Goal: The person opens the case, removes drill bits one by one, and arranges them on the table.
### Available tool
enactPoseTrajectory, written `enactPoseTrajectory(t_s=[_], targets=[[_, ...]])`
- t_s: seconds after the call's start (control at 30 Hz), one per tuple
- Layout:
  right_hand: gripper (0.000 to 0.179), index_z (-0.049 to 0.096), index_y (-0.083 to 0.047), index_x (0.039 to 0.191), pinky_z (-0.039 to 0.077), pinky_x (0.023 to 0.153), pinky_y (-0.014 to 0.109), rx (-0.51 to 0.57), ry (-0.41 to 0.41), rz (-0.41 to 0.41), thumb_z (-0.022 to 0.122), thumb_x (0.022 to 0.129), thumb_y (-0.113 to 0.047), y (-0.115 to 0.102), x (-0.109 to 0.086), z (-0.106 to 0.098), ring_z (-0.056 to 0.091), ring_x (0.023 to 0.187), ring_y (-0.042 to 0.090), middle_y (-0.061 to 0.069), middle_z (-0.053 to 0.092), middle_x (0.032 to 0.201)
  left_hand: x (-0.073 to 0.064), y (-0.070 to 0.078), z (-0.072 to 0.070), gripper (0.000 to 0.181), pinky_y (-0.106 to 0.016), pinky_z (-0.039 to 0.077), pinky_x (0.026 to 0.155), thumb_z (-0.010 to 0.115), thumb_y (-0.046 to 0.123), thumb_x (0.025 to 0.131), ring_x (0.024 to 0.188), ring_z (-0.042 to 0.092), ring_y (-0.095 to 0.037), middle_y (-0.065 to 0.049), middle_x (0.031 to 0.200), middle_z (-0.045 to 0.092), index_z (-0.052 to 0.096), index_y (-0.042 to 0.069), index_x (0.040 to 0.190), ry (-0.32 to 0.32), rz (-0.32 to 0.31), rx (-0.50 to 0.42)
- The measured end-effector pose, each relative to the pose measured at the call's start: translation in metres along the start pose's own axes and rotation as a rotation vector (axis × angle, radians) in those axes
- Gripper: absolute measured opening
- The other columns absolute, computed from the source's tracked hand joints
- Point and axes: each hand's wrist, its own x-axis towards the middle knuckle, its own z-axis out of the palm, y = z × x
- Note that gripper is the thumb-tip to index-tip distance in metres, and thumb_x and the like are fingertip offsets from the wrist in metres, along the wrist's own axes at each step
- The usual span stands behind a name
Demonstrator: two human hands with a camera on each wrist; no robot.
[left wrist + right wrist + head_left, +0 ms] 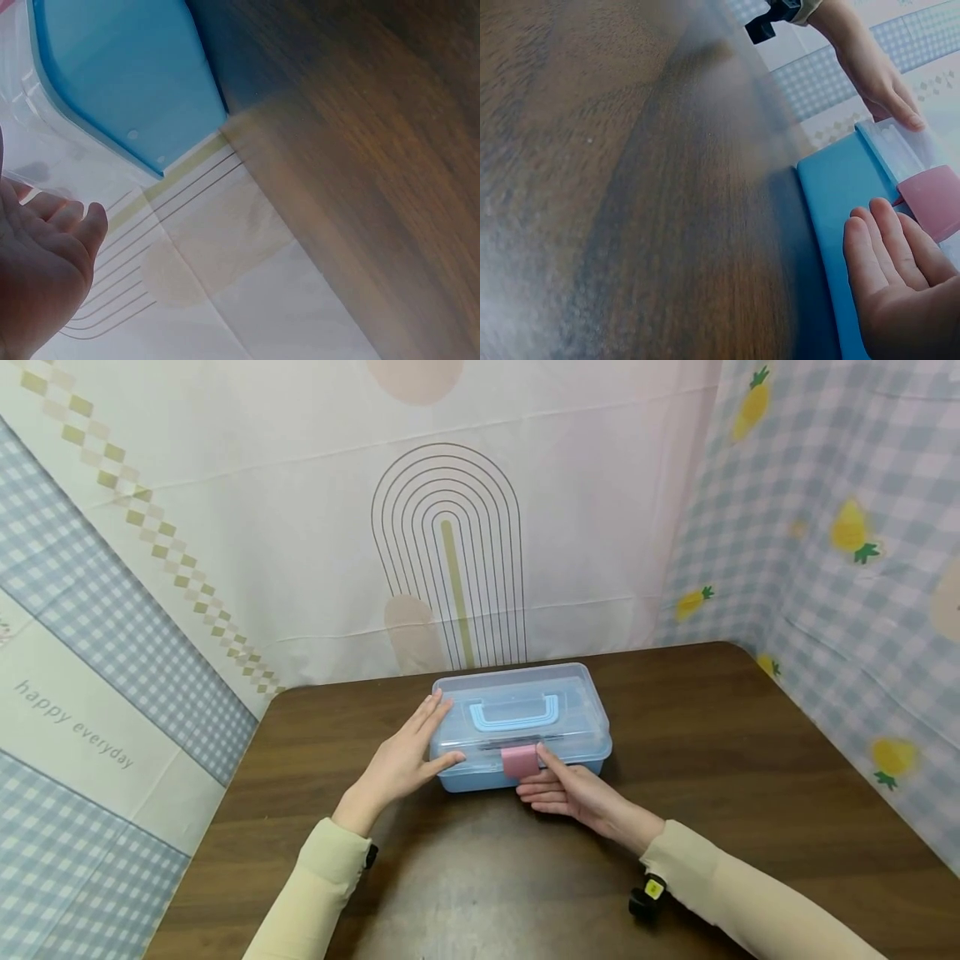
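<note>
A blue plastic storage box with a clear lid stands at the far side of the table, its lid down. On the lid lies a light blue handle, and a pink latch sits at the front. My left hand rests on the lid's left side, fingers stretched along it and thumb at the front edge. My right hand is at the latch, one digit touching its right edge. In the right wrist view, the fingers of that hand extend nearly straight in front of the box.
The dark wooden table ends at a patterned cloth backdrop right behind the box. Checked cloth with pineapples hangs along the right side, and more cloth covers the left. Dark straps with small devices sit at both wrists.
</note>
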Motion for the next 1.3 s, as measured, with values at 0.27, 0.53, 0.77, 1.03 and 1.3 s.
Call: enactPoseTrajectory(t_s=[0.27, 0.53, 0.77, 1.03, 1.3], targets=[[0.086, 0.045, 0.016, 0.141, 0.053, 0.097, 0.037, 0.022, -0.027, 0.035, 0.050, 0.101, -0.060, 0.002, -0.003, -0.002, 0.067, 0.114, 0.028, 0.027, 0.063, 0.128, -0.001, 0.002, 0.001, 0.089, -0.052, 0.040, 0.109, 0.062, 0.059, 0.094, 0.154, 0.012, -0.017, -0.001, 0.169, 0.012, 0.023, 0.018, 0.163, -0.002, -0.002, 0.001], [0.070, 0.048, 0.007, 0.146, 0.050, 0.101, 0.041, 0.010, -0.068, 0.030, 0.052, 0.104, -0.048, 0.004, -0.009, -0.009, 0.063, 0.120, 0.027, 0.024, 0.061, 0.134, -0.003, 0.003, 0.001, 0.090, -0.052, 0.040, 0.108, 0.061, 0.061, 0.094, 0.154, 0.012, -0.017, -0.003, 0.169, 0.014, 0.024, 0.016, 0.162, 0.011, 0.012, 0.000], [0.051, 0.056, -0.004, 0.144, 0.042, 0.109, 0.045, -0.008, -0.202, -0.014, 0.050, 0.107, -0.038, 0.002, -0.011, -0.017, 0.051, 0.133, 0.035, 0.026, 0.048, 0.148, -0.003, 0.001, 0.002, 0.089, -0.051, 0.039, 0.110, 0.062, 0.059, 0.094, 0.154, 0.009, -0.013, 0.001, 0.169, 0.010, 0.023, 0.017, 0.162, -0.002, -0.005, 0.002], [0.044, 0.056, 0.010, 0.135, 0.048, 0.104, 0.041, 0.034, -0.175, -0.029, 0.059, 0.103, -0.020, 0.006, -0.015, -0.023, 0.065, 0.117, 0.024, 0.027, 0.061, 0.133, -0.001, 0.001, 0.002, 0.089, -0.050, 0.037, 0.112, 0.062, 0.059, 0.095, 0.154, 0.009, -0.014, 0.000, 0.169, 0.010, 0.022, 0.018, 0.163, -0.006, 0.000, -0.001], [0.043, 0.059, 0.010, 0.133, 0.050, 0.101, 0.041, -0.025, -0.175, -0.027, 0.064, 0.100, -0.018, 0.009, -0.016, -0.026, 0.067, 0.112, 0.022, 0.022, 0.066, 0.127, 0.000, 0.001, 0.001, 0.089, -0.050, 0.037, 0.112, 0.063, 0.058, 0.094, 0.154, 0.008, -0.013, 0.000, 0.169, 0.010, 0.022, 0.018, 0.163, -0.002, -0.002, -0.001]])
